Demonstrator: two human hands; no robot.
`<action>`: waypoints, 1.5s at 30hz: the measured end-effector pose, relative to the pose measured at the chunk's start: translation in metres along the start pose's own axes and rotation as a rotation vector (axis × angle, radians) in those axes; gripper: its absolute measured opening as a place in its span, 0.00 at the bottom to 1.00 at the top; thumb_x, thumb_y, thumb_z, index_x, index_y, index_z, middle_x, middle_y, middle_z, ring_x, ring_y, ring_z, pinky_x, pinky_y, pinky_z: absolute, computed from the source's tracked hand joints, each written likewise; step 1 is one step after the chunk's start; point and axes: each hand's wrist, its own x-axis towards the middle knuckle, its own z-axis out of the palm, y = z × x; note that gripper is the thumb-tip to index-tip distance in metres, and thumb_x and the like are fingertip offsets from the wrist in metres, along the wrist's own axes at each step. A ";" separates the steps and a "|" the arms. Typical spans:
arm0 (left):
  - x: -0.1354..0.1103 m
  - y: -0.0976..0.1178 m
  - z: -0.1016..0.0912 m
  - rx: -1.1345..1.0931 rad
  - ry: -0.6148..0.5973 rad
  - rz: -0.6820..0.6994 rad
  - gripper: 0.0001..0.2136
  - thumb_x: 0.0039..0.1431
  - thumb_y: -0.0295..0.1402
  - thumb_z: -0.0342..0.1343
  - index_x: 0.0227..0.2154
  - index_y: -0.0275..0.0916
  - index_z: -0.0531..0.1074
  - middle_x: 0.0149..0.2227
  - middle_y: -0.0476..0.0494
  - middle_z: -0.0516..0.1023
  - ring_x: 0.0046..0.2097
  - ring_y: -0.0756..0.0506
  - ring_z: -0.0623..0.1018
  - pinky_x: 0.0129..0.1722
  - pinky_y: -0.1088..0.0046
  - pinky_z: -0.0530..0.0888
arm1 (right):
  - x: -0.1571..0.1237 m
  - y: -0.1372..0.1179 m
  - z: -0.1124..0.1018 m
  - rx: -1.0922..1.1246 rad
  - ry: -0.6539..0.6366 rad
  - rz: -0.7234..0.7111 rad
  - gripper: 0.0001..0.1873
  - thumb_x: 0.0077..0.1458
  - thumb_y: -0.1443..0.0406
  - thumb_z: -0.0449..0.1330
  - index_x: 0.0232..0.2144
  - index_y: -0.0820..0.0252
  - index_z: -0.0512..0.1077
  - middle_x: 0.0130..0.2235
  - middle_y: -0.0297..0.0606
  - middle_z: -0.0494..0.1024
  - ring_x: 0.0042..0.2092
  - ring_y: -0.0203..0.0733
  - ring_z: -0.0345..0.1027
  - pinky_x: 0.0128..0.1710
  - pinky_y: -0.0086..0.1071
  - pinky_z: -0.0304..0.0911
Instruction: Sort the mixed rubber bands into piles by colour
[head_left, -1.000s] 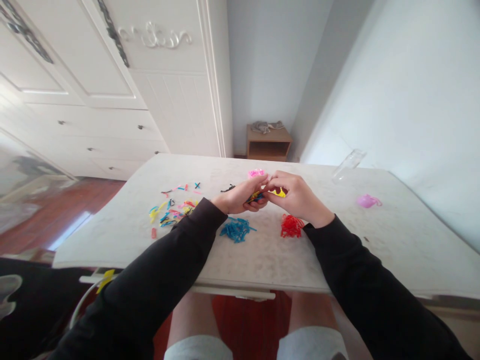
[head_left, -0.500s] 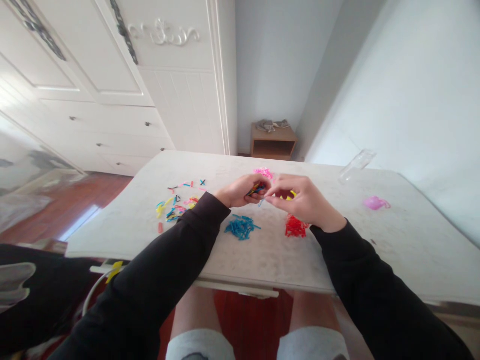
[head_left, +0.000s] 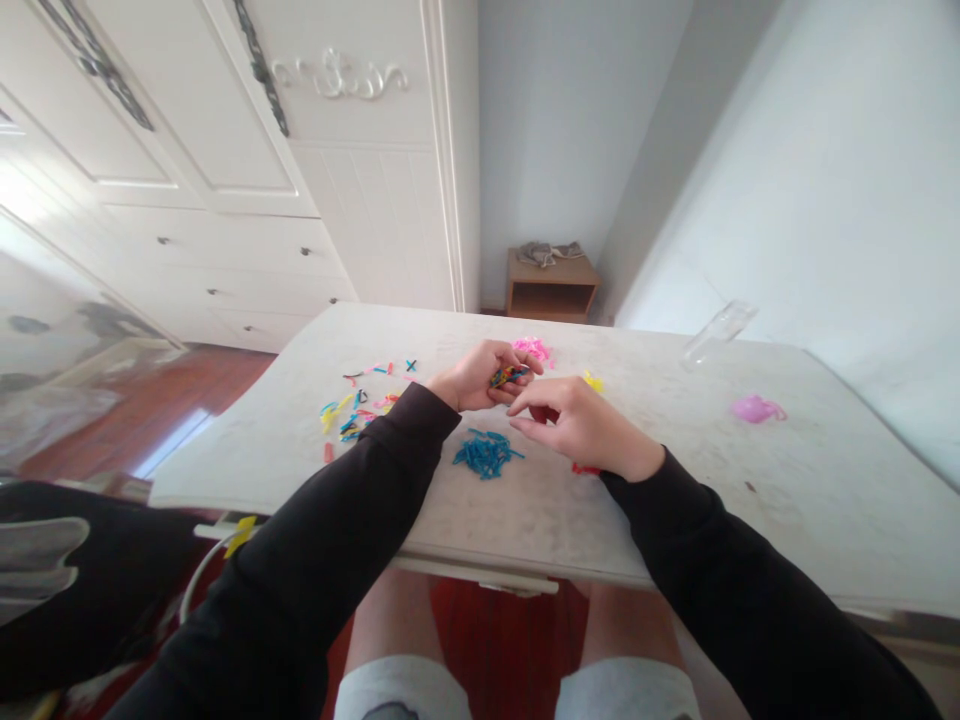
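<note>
My left hand [head_left: 491, 375] is cupped above the white table, its fingers curled round a small bunch of mixed-colour rubber bands [head_left: 508, 377] showing yellow, red and blue. Just to its right, my right hand [head_left: 574, 425] has thumb and forefinger slightly apart, with nothing visible between them. Below the hands lies a pile of blue rubber bands [head_left: 487, 455]. A pink pile [head_left: 532, 350] sits behind my left hand. The yellow pile [head_left: 594, 382] and the red pile [head_left: 583, 468] are partly hidden by my right hand and wrist.
Loose mixed-colour bands [head_left: 360, 410] are scattered on the left of the table [head_left: 510, 525]. Toward the right lie a clear plastic cylinder [head_left: 720, 335] and a pink pouch-like item [head_left: 757, 408]. Beyond stand a white wardrobe [head_left: 375, 200] and a small wooden stand [head_left: 553, 270].
My right hand has moved down and left from my left fingers, and the bluish band in its pinch no longer shows. My left hand has loosened, exposing more of its bunch.
</note>
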 end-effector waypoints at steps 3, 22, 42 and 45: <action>-0.001 0.000 -0.001 0.014 -0.003 0.032 0.15 0.34 0.22 0.50 0.30 0.32 0.70 0.23 0.46 0.65 0.18 0.53 0.58 0.12 0.84 0.52 | 0.000 0.002 -0.010 0.007 0.085 0.050 0.06 0.57 0.68 0.63 0.34 0.62 0.81 0.24 0.31 0.71 0.26 0.33 0.62 0.30 0.30 0.56; -0.095 -0.010 0.028 0.530 0.225 0.034 0.08 0.54 0.24 0.62 0.38 0.28 0.79 0.35 0.34 0.82 0.20 0.59 0.57 0.18 0.80 0.49 | -0.001 0.043 -0.016 0.035 0.226 0.130 0.10 0.55 0.63 0.60 0.30 0.63 0.80 0.22 0.32 0.70 0.26 0.36 0.61 0.30 0.32 0.54; -0.104 -0.013 0.040 0.868 0.453 -0.017 0.15 0.58 0.41 0.65 0.29 0.30 0.81 0.26 0.38 0.78 0.18 0.58 0.57 0.17 0.77 0.48 | -0.003 0.045 -0.018 0.044 0.226 0.096 0.12 0.54 0.62 0.60 0.30 0.65 0.81 0.22 0.33 0.70 0.26 0.35 0.60 0.31 0.32 0.52; -0.100 -0.011 0.039 0.800 0.441 -0.060 0.15 0.60 0.39 0.64 0.28 0.29 0.80 0.22 0.43 0.72 0.17 0.58 0.57 0.17 0.79 0.49 | -0.002 0.045 -0.019 0.042 0.223 0.097 0.12 0.54 0.63 0.60 0.30 0.65 0.80 0.22 0.33 0.70 0.26 0.35 0.60 0.31 0.32 0.52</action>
